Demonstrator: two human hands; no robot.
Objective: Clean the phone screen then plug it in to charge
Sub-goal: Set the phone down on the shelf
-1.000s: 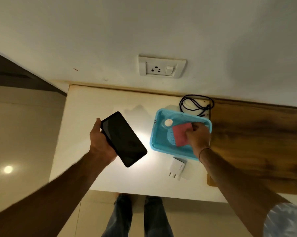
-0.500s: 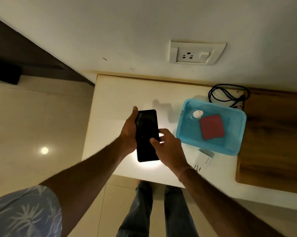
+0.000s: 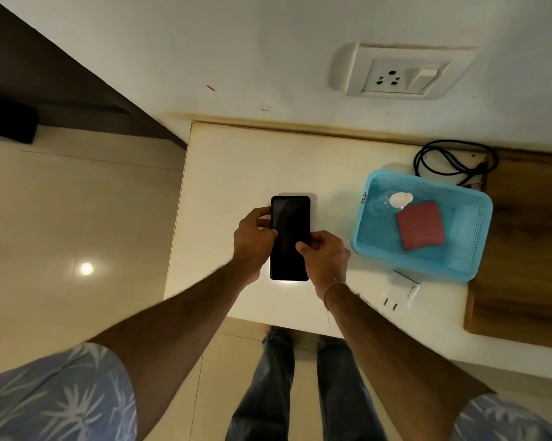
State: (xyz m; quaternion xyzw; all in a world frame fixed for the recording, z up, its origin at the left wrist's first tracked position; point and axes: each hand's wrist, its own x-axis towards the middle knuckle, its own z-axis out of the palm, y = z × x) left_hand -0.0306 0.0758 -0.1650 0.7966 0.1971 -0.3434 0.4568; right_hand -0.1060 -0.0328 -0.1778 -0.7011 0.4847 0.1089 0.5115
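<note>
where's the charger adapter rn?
In the head view, the white charger adapter lies on the white counter, just in front of the blue basket and right of the right hand holding the phone.

Both hands, left [image 3: 252, 243] and right [image 3: 324, 259], grip a dark phone [image 3: 290, 238] above the white table [image 3: 236, 173].

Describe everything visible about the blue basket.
The blue basket is a rectangular, light-blue plastic tray with rounded corners, perforated walls and a mesh-like floor. It sits upright on the white counter, right of the phone and both hands, untouched by either. Inside lie a folded red cloth and a small clear bottle with a white cap. A coiled black cable lies behind it; a white charger plug lies in front.
</note>
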